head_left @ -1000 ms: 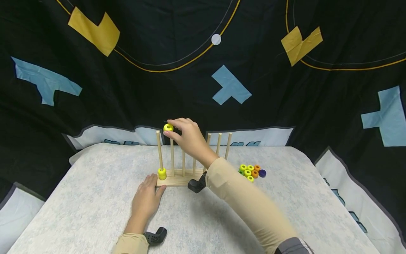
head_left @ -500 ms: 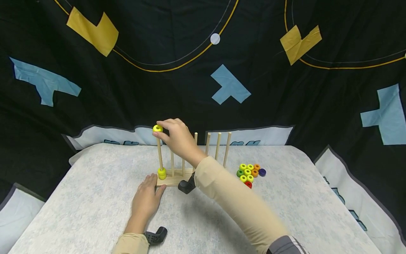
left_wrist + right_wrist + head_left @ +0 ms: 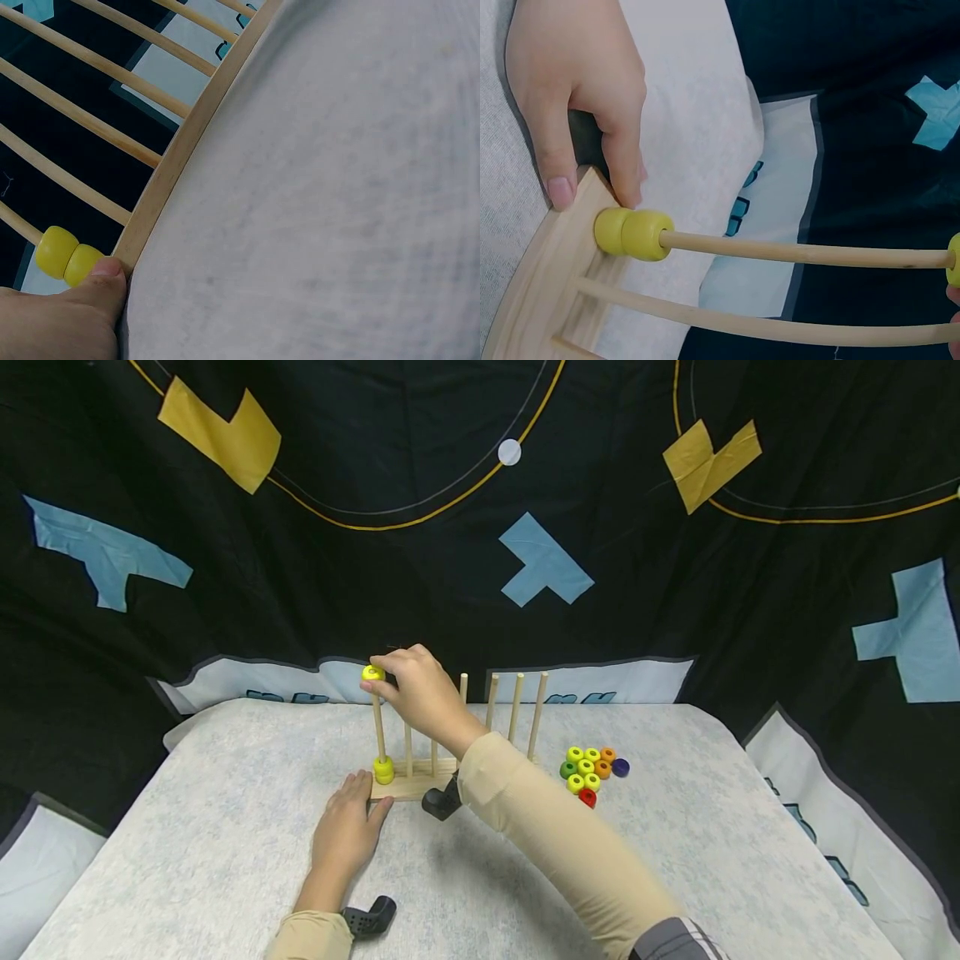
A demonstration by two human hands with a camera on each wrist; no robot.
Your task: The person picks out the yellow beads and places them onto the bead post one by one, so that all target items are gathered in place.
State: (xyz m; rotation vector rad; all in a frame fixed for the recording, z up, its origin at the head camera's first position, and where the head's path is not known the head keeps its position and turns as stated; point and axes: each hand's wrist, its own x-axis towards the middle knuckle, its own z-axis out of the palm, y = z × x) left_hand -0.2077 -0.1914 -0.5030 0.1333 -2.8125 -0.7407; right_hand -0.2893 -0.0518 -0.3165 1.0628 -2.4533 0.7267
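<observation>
1. The yellow bead (image 3: 372,673) is sitting at the top of the leftmost peg (image 3: 379,731), and the fingers (image 3: 390,663) of the right hand (image 3: 429,695) are grasping it between index and thumb. How far the peg is reaching into the hole, I cannot tell.
2. For a clean fit, the pinch should be staying light and on the bead's sides, so that nothing is covering the hole and the bead is staying level on the wood.
3. If it is binding, a small twist is likely helping more than a harder push, which would be bending the peg.
4. Below, a stacked pair (image 3: 384,770) of yellow beads is resting at the peg's foot; a straight descent should be letting this one settle squarely on them.
5. The left hand (image 3: 345,831) is lying against the end of the wooden base (image 3: 420,787), its fingers clenching nothing, its thumb touching the front edge. That bracing is worth keeping.
6. The right sleeve (image 3: 555,827) is crossing in front of other pegs, so a raised forearm should be avoiding knocks.
7. Loose beads (image 3: 586,767) are lying on the worktop (image 3: 225,827), well apart.
</observation>
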